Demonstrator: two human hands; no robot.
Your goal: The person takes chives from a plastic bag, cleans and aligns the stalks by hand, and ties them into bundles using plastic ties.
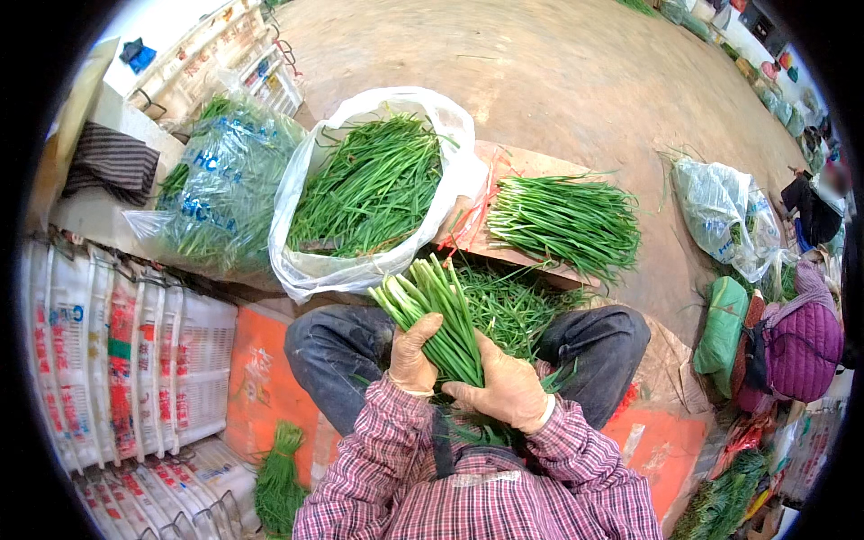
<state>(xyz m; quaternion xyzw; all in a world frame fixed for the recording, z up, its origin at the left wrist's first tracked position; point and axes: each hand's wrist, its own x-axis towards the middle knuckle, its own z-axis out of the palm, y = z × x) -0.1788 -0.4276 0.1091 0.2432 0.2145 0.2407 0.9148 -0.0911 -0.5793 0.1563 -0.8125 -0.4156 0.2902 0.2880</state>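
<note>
My left hand (413, 354) and my right hand (503, 388), both in pale gloves, grip a bunch of green leafy stalks (445, 324) between them, its whitish cut ends pointing up and left. Loose green leaves (506, 307) lie between my knees behind the bunch. Beyond them, a board (577, 270) bears a neat pile of stalks (567, 219), pale ends to the left, beside red ties (476, 212). A white plastic bag (293, 266) stands wide at its mouth, filled with long green leaves (378, 182).
White plastic crates (135, 358) stack at the left. A clear bag of greens (223, 182) is behind them. A tied green bundle (280, 472) lies at lower left. At right are another plastic bag (725, 209), a green bundle (722, 331) and a person in purple (803, 351).
</note>
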